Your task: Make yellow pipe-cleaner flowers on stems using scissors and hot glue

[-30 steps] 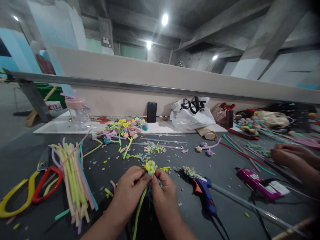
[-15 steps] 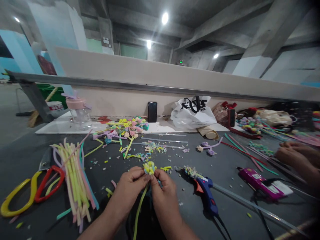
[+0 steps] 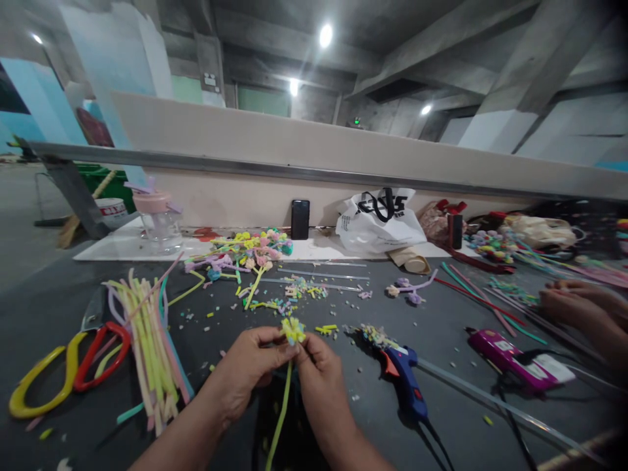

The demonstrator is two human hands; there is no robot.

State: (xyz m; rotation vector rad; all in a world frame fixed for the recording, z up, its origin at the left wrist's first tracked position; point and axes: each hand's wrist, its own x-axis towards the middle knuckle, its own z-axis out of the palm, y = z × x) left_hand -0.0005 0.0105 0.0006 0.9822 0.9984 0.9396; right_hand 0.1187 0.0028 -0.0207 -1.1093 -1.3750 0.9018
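Observation:
A small yellow pipe-cleaner flower (image 3: 293,329) on a light green stem (image 3: 280,418) is held up over the dark table (image 3: 373,418). My left hand (image 3: 250,369) pinches it just under the bloom from the left. From the right, my right hand (image 3: 318,379) grips the same spot, fingertips touching the petals. The stem hangs down between my wrists. A bundle of pastel pipe cleaners (image 3: 147,340) lies to the left, and a blue glue gun (image 3: 405,383) lies just right of my right hand.
Red and yellow scissors (image 3: 63,366) lie far left. Finished flowers (image 3: 250,252) and cut scraps sit in the middle. A phone (image 3: 299,219), white bag (image 3: 380,222) and jar (image 3: 157,219) stand at the back. Another person's hands (image 3: 583,314) work near a pink glue gun (image 3: 505,360).
My hands lifted the flower slightly and spread a little; the left fingers now pinch nearer the bloom. The other person's hands shifted slightly.

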